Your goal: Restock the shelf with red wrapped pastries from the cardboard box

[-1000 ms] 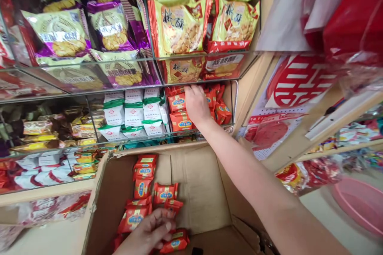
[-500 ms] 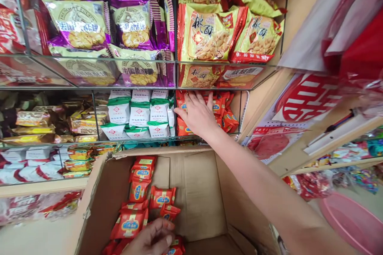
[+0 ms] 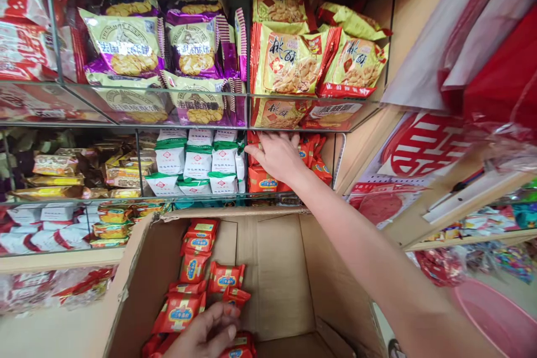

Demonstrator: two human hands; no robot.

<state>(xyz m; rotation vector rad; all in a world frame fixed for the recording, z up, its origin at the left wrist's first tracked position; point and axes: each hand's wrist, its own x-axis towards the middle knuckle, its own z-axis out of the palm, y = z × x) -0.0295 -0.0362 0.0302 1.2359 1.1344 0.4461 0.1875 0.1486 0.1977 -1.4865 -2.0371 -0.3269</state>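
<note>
My right hand [image 3: 279, 158] reaches into a shelf compartment, palm down with fingers spread, on top of red snack packets [image 3: 265, 180]. Its fingertips are partly hidden under the shelf above. Below, over the cardboard box [image 3: 287, 268], my left hand [image 3: 210, 331] has loosely curled fingers with the thumb apart, and I see nothing held in it. Around it in the box lie several more red packets [image 3: 179, 311], with blue oval labels, mostly along the left side. Bare cardboard shows on the box's right side.
White-and-green packets [image 3: 197, 162] fill the compartment to the left. Yellow-and-red biscuit packs [image 3: 289, 61] and purple-and-cream ones [image 3: 126, 45] stand on the shelf above, behind a clear front strip. Red plastic packaging [image 3: 503, 61] hangs at the right, above a pink basin [image 3: 495, 313].
The view has tilted slightly, so the shelves sit a little lower. My right hand has slid slightly farther back over the red packets. My left hand has hardly moved.
</note>
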